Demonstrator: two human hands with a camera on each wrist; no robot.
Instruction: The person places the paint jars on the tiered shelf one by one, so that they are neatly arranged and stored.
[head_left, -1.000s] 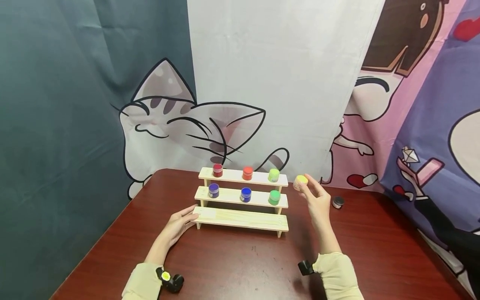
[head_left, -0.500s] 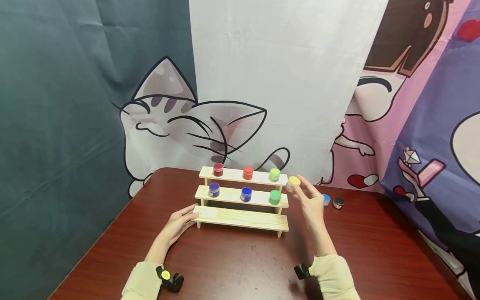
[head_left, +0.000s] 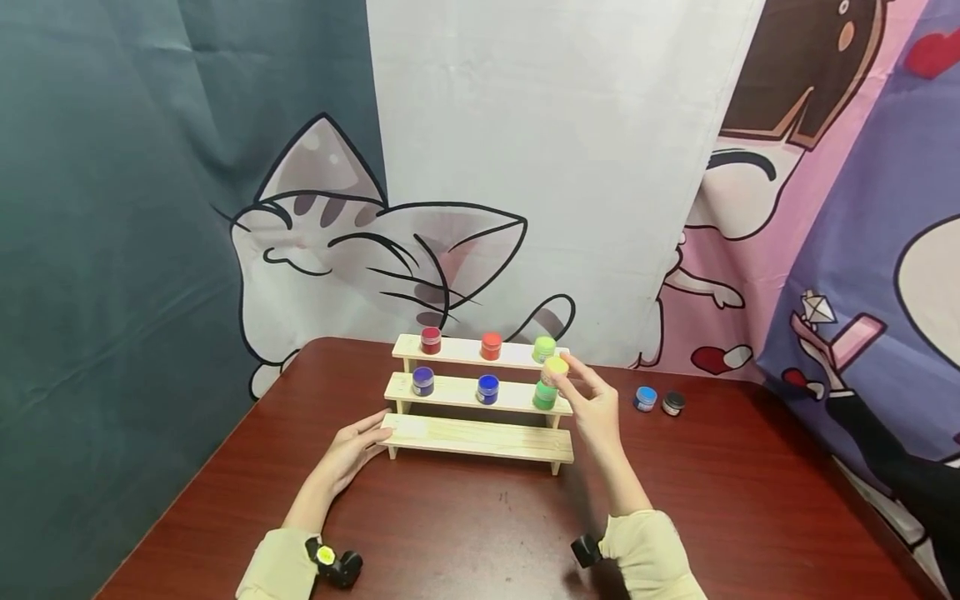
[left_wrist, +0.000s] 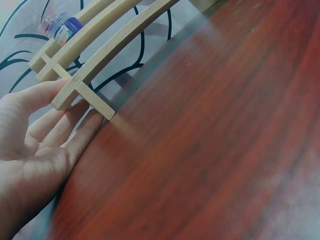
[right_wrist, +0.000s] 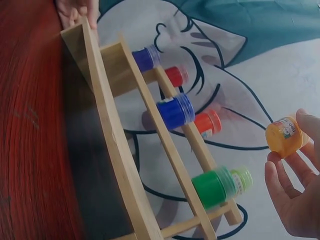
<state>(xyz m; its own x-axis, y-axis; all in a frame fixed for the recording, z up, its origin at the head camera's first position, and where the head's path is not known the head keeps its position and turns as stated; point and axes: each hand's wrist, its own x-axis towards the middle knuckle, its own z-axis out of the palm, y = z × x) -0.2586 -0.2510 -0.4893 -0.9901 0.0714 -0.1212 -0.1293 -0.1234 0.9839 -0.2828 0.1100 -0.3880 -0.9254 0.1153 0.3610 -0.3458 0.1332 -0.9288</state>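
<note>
A three-step wooden display rack (head_left: pixel 480 439) stands on the table. My left hand (head_left: pixel 347 457) grips the left end of its lowest step, fingers partly hidden under it in the left wrist view. Between the thumb and fingers of my right hand (head_left: pixel 597 414) is a small yellow paint jar (head_left: pixel 555 367), held above the rack's right side. On the top step sit a dark red jar (head_left: pixel 431 340), an orange-red jar (head_left: pixel 491 347) and a light green jar (head_left: pixel 544 347). The middle step bears a purple jar (head_left: pixel 423 382), a blue jar (head_left: pixel 487 390) and a green jar (head_left: pixel 545 397).
To the right of the rack, a light blue jar (head_left: pixel 645 399) and a black jar (head_left: pixel 673 404) stand on the dark red wooden table (head_left: pixel 465 533). Behind the table hangs a printed cloth (head_left: pixel 585 183) with a cartoon cat.
My right hand has carried the yellow jar leftward, from beside the rack to in front of the light green jar. The light blue jar has come into sight. My left hand stays at the rack.
</note>
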